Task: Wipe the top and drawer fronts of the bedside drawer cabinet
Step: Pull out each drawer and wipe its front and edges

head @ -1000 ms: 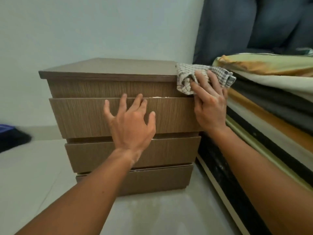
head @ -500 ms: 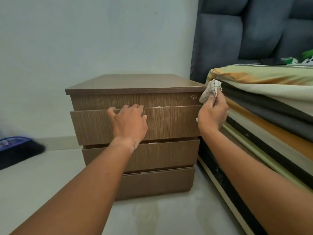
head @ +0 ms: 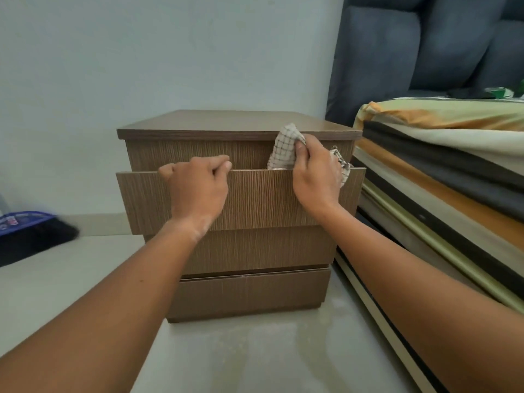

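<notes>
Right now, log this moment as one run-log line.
left hand: grips top edge of pulled-out drawer | right hand: holds checked cloth against the front above it | cabinet top: bare

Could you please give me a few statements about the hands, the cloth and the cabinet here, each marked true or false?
1. The right hand holds a checked cloth. True.
2. The left hand lies flat on the cabinet top. False: its fingers curl over the top edge of the pulled-out drawer.
3. The cloth is pressed to the lowest drawer front. False: it is against the uppermost front panel, just under the top.
4. A stack of bedding lies to the right of the cabinet. True.
</notes>
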Demonstrator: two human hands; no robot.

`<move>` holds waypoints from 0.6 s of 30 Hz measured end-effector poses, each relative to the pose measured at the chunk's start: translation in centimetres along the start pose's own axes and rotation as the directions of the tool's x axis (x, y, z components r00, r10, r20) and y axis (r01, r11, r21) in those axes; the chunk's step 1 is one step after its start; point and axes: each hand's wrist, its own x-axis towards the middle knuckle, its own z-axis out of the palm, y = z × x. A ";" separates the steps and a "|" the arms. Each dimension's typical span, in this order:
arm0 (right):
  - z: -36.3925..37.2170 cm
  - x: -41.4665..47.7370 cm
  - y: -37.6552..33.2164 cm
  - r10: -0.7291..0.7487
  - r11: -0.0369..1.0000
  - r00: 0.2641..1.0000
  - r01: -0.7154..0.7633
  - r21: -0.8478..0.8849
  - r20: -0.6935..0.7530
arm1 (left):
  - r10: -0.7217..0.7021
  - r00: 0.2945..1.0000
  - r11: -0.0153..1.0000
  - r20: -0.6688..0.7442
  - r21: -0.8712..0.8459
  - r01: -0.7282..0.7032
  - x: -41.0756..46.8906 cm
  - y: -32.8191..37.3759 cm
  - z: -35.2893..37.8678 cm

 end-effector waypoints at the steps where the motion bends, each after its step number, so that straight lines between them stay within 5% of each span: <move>1: 0.3 0.5 -0.9 0.035 0.999 0.999 -0.034 0.034 -0.003 | -0.019 1.000 1.000 -0.020 -0.009 0.019 0.4 -0.7 -0.5; 5: 2.6 0.6 -4.4 0.027 0.999 0.992 -0.029 0.016 0.120 | -0.064 0.997 0.998 -0.035 0.017 0.065 1.1 -2.9 -2.2; 9: 6.3 -2.9 -5.7 -0.301 0.909 0.913 0.362 -0.207 0.277 | -0.121 0.991 0.992 -0.052 0.025 0.122 0.9 -3.0 -2.4; 11: 6.9 -3.5 -5.2 -0.377 0.862 0.885 0.444 -0.246 0.274 | -0.128 0.990 0.992 -0.050 -0.003 0.128 0.8 -2.6 -2.1; 18: 2.9 -1.8 0.7 -0.329 0.888 0.921 0.377 -0.262 0.210 | 0.043 0.997 0.997 0.070 0.055 -0.047 -0.2 -0.6 0.0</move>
